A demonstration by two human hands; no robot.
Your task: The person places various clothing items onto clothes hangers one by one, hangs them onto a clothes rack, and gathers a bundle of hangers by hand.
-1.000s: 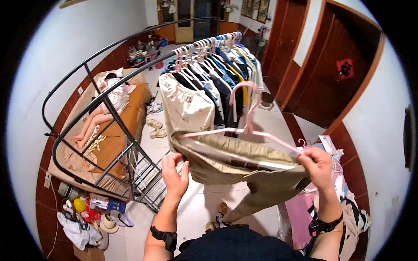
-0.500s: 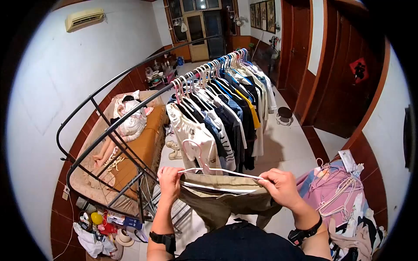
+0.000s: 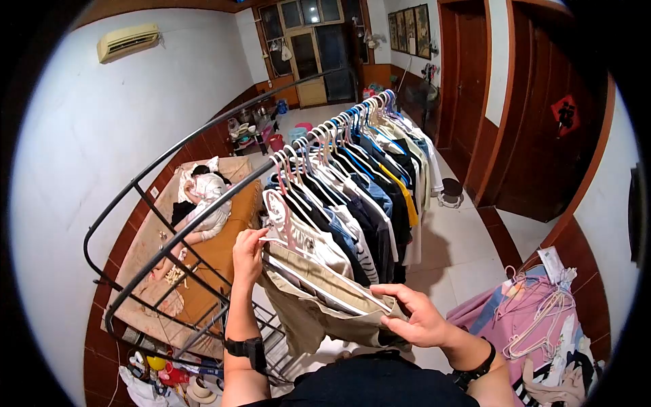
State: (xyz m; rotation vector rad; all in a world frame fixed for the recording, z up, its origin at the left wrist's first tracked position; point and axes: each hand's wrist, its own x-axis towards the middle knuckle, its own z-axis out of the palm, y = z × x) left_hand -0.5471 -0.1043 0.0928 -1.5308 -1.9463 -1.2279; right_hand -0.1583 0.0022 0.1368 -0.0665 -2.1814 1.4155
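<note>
Before you, at twelve o'clock, the rail [image 3: 224, 199] carries many clothes [image 3: 366, 217] on hangers [image 3: 366, 108]. At eleven o'clock, a person [image 3: 211, 210] lies on the bed [image 3: 237, 229]. At one o'clock, a stool [image 3: 451, 190] stands on the floor [image 3: 468, 247].

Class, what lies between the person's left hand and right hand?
Khaki trousers on a pink hanger span that stretch, as the head view shows.

- You have khaki trousers [image 3: 293, 298] in front of you, waistband gaping and slanting down to your right, cloth hanging in loose folds.
- Your pale pink hanger [image 3: 289, 234] lies along that waistband, hook upward.
</note>
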